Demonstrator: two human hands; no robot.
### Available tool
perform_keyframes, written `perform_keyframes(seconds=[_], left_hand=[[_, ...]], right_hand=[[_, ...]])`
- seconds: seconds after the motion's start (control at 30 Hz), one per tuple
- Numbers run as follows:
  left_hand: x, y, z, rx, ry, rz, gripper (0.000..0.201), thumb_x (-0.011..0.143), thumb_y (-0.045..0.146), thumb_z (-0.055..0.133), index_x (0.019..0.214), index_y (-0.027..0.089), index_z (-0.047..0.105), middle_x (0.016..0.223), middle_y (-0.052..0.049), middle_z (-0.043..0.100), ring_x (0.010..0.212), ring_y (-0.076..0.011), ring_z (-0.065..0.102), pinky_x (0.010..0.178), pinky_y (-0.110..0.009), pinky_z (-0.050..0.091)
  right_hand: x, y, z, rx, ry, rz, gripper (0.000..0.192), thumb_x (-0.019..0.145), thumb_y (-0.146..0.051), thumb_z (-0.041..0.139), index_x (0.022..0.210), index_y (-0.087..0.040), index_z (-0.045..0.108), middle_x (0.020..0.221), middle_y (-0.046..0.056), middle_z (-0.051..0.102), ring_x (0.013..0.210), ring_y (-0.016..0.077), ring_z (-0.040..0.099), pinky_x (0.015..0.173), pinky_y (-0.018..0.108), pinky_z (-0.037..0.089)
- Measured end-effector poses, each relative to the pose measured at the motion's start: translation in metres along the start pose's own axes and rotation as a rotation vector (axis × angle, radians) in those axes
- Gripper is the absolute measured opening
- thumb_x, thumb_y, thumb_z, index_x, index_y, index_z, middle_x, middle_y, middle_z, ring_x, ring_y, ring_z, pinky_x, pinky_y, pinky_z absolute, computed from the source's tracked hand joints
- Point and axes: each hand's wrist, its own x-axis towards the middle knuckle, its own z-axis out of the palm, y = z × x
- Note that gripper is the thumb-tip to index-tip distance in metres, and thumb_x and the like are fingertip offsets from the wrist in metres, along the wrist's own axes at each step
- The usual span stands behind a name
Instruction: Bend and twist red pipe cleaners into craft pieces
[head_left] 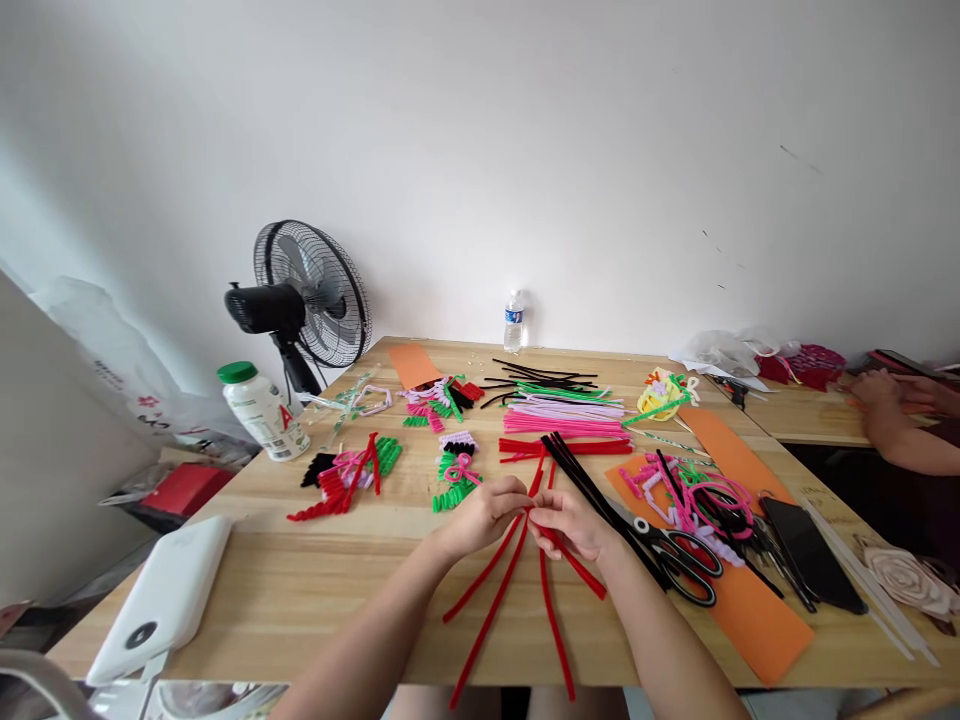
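Both hands meet over the front middle of the table, at the crossing of several red pipe cleaners that fan out toward me and away. My left hand pinches them from the left, fingers closed. From the right, my right hand has its fingers closed on the same red stems; the exact crossing is hidden by the fingertips. Just beyond lies a bundle of straight red pipe cleaners. Black pipe cleaners run diagonally beside my right hand, near black-handled scissors.
Rows of pink pipe cleaners and coiled green ones lie farther back. Orange sheets, a phone and a tangle of pink loops are right. A white bottle, fan and white device stand left. Another person's hands are far right.
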Motion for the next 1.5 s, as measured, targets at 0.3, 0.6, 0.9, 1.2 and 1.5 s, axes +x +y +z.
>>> perform_keyframes(seconds=[0.3, 0.6, 0.9, 1.2, 1.5], left_hand=[[-0.003, 0.003, -0.006, 0.165, -0.133, 0.049, 0.029, 0.091, 0.018, 0.038, 0.108, 0.02, 0.061, 0.093, -0.009, 0.059, 0.079, -0.0133, 0.057, 0.07, -0.024, 0.045], [0.001, 0.009, -0.007, 0.275, -0.227, 0.021, 0.029, 0.09, 0.016, 0.033, 0.098, 0.014, 0.061, 0.091, -0.009, 0.058, 0.078, -0.015, 0.055, 0.068, -0.025, 0.043], [0.001, 0.009, -0.007, 0.266, -0.181, -0.015, 0.026, 0.088, 0.017, 0.035, 0.093, 0.015, 0.06, 0.085, -0.008, 0.056, 0.072, -0.0142, 0.053, 0.065, -0.024, 0.041], [0.006, 0.011, 0.007, -0.174, -0.038, -0.511, 0.007, 0.067, 0.011, 0.047, 0.062, 0.016, 0.046, 0.058, 0.002, 0.044, 0.052, -0.0092, 0.038, 0.049, -0.021, 0.029], [0.005, 0.008, 0.01, -0.224, -0.055, -0.634, 0.008, 0.072, 0.016, 0.046, 0.064, 0.017, 0.045, 0.057, 0.003, 0.045, 0.052, -0.0098, 0.04, 0.05, -0.022, 0.032]], right_hand=[[-0.001, 0.0, -0.005, -0.167, 0.065, -0.01, 0.03, 0.067, -0.035, 0.073, 0.076, -0.014, 0.053, 0.05, -0.002, 0.058, 0.04, 0.0078, 0.049, 0.036, 0.018, 0.032], [0.003, 0.004, -0.01, -0.263, 0.156, -0.026, 0.033, 0.065, -0.041, 0.074, 0.078, -0.016, 0.057, 0.044, -0.008, 0.049, 0.036, 0.0051, 0.038, 0.037, 0.019, 0.026], [0.004, 0.002, -0.003, -0.356, 0.218, -0.187, 0.027, 0.065, -0.04, 0.073, 0.07, -0.017, 0.059, 0.052, -0.004, 0.056, 0.045, 0.0099, 0.047, 0.047, 0.024, 0.035], [0.0, 0.002, 0.003, -0.878, 0.285, -0.559, 0.008, 0.077, -0.022, 0.06, 0.07, -0.018, 0.06, 0.071, 0.003, 0.058, 0.066, 0.0154, 0.054, 0.061, 0.027, 0.042], [-0.001, -0.002, 0.006, -0.907, 0.3, -0.479, 0.01, 0.077, -0.023, 0.058, 0.069, -0.018, 0.06, 0.067, 0.003, 0.057, 0.061, 0.0155, 0.053, 0.057, 0.028, 0.041]])
